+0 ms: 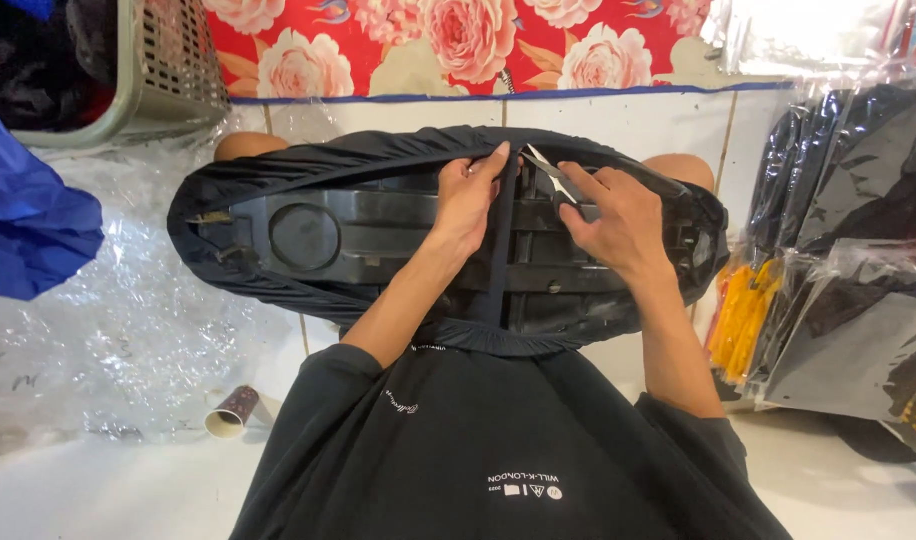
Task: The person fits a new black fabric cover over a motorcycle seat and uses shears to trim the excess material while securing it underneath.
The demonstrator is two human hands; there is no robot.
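Observation:
An upturned black plastic seat base [348, 235] lies across my lap, with a black fabric cover [308, 165] stretched around its rim. A narrow black strap [500, 262] runs across the base from the near edge to the far edge. My left hand [466, 200] pinches the strap's far end against the cover's edge. My right hand [618, 225] holds small scissors [546, 168], their open blades pointing at the strap's end just right of my left fingertips.
A grey plastic basket [168, 70] and a blue cloth [28, 210] are at the left. Crinkled clear plastic [108, 330] and a small cardboard tube [233, 410] lie on the floor. Bagged black items [858, 250] and yellow items [743, 315] stand at the right. A floral cloth [458, 40] hangs behind.

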